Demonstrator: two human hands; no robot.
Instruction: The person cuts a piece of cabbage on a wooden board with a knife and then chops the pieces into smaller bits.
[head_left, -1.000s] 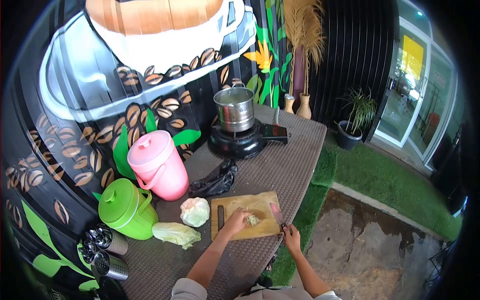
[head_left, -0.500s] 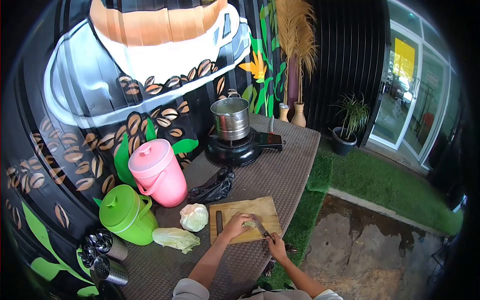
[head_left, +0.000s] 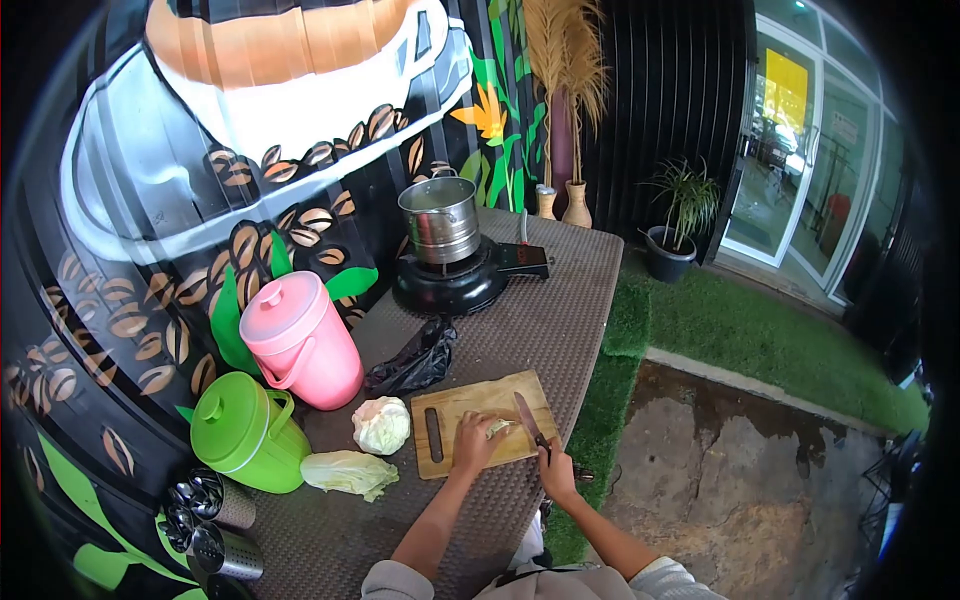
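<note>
A wooden cutting board (head_left: 450, 398) with a dark handle slot lies on the brown woven-pattern table. My left hand (head_left: 476, 442) presses on a small pile of chopped pale greens (head_left: 500, 427) on the board, its fingers partly covering them. My right hand (head_left: 556, 472) is closed round the black handle of a knife (head_left: 527, 414); the blade points up and away over the board's right part, apart from the greens. Left of the board sit a round pale cabbage (head_left: 382, 426) and an elongated leafy cabbage (head_left: 349, 474).
Beyond the board, a steel pot (head_left: 440, 220) stands on a black stove (head_left: 450, 287). A crumpled black bag (head_left: 418, 358) lies nearer. At the left are a pink jug (head_left: 302, 340), a green jug (head_left: 248, 432) and metal cutlery holders (head_left: 228, 550).
The camera view has shifted slightly. My right hand has swung the knife blade away from the greens and my left fingers. My left hand now lies flatter over the greens.
</note>
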